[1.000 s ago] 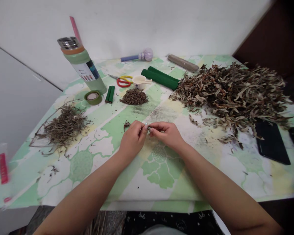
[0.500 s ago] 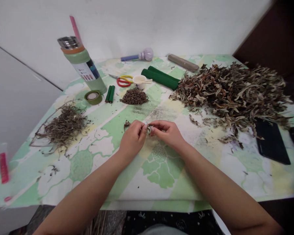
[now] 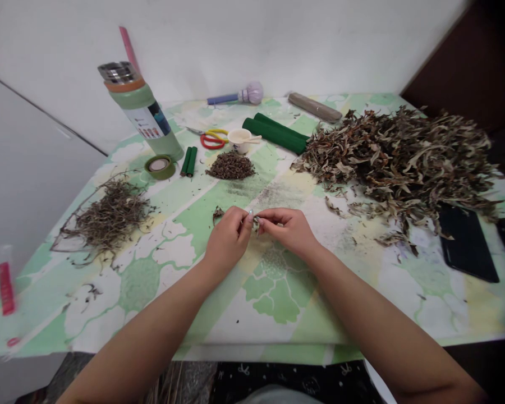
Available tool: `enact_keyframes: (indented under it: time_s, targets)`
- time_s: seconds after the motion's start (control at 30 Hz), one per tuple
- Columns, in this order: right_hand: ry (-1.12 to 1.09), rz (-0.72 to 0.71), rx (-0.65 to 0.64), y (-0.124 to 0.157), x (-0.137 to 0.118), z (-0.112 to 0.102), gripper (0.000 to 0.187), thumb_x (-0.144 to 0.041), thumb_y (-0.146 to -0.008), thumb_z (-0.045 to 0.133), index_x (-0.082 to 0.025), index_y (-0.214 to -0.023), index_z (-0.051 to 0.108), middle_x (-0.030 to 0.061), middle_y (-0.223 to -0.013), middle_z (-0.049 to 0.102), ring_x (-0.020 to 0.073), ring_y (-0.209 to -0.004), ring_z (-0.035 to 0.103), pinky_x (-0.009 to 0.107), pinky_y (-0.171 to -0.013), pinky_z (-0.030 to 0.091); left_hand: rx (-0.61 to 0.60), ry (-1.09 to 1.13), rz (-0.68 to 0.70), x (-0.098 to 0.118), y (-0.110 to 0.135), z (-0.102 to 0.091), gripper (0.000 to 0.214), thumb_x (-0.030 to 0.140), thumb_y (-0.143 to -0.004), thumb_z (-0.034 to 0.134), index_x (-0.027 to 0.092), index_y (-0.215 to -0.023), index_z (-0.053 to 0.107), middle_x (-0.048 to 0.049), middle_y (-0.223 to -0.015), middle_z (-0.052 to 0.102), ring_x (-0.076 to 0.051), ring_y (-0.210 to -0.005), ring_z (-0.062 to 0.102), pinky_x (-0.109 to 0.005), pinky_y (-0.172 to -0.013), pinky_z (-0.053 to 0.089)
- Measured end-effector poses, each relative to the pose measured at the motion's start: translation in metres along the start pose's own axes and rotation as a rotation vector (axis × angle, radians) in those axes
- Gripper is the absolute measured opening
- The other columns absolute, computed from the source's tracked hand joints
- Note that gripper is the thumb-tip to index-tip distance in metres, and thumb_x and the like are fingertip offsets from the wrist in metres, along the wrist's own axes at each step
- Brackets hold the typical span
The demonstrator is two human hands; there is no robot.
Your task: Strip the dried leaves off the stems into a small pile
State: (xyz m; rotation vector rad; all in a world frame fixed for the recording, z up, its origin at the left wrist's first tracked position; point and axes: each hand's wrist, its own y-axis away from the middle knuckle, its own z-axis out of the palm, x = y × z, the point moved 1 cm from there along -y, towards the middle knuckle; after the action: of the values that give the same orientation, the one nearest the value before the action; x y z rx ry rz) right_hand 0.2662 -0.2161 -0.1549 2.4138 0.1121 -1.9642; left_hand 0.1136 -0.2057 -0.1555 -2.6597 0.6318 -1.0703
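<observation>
So, the fingers of both the left hand (image 3: 230, 234) and right hand (image 3: 289, 230) are pinched in narrow on one tiny dried leaf scrap (image 3: 256, 221), right between the thumb tips. Can't tell its long axis, the fingers hide too much, and neither hand looks nearer to it. Just past the left knuckles there's a loose leaf clump (image 3: 217, 214) on the tabletop (image 3: 231, 331), and further straight out sits the crumbly heap (image 3: 230, 166). Big leaf pile (image 3: 395, 160) is off the right hand's side, twiggy stems (image 3: 111, 216) off the left's.
</observation>
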Motion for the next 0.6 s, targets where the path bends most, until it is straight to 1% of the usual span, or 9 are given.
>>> enact_keyframes:
  time_s: [0.23, 0.33, 0.43, 0.6]
  targets:
    - [-0.052, 0.024, -0.006, -0.0003, 0.0048, 0.0015, 0.024, -0.028, -0.072, 0.06, -0.014, -0.089, 0.069, 0.0036, -0.064, 0.068, 0.013, -0.06, 0.061, 0.026, -0.059, 0.049, 0.007, 0.013, 0.004, -0.0002, 0.0, 0.0005, 0.022, 0.031, -0.091, 0.039, 0.02, -0.074, 0.045, -0.0009, -0.075, 0.05, -0.014, -0.073, 0.049, -0.027, -0.067, 0.038]
    - [-0.078, 0.022, 0.011, -0.0008, 0.0052, 0.0012, 0.023, -0.028, -0.072, 0.06, -0.014, -0.088, 0.068, 0.0033, -0.063, 0.068, 0.013, -0.06, 0.062, 0.026, -0.061, 0.049, 0.012, 0.017, 0.006, -0.0005, -0.0003, 0.0004, 0.021, 0.03, -0.091, 0.039, 0.02, -0.074, 0.045, -0.0009, -0.075, 0.05, -0.014, -0.073, 0.049, -0.027, -0.067, 0.038]
    - [-0.097, 0.014, 0.03, -0.0007, 0.0042, 0.0004, 0.023, -0.029, -0.072, 0.06, -0.014, -0.087, 0.068, 0.0031, -0.062, 0.067, 0.0129, -0.059, 0.061, 0.026, -0.059, 0.049, 0.016, 0.011, -0.005, -0.0011, -0.0004, 0.0005, 0.02, 0.03, -0.091, 0.039, 0.02, -0.075, 0.046, -0.0009, -0.075, 0.051, -0.014, -0.072, 0.049, -0.027, -0.066, 0.038]
    - [-0.117, 0.032, -0.002, 0.0006, 0.0036, 0.0007, 0.03, -0.033, -0.07, 0.064, -0.013, -0.093, 0.068, 0.0038, -0.063, 0.067, 0.0133, -0.059, 0.061, 0.025, -0.055, 0.048, 0.015, 0.013, 0.0, -0.0009, -0.0001, 0.0004, 0.021, 0.031, -0.091, 0.038, 0.02, -0.075, 0.046, -0.0015, -0.076, 0.052, -0.015, -0.074, 0.05, -0.027, -0.068, 0.039]
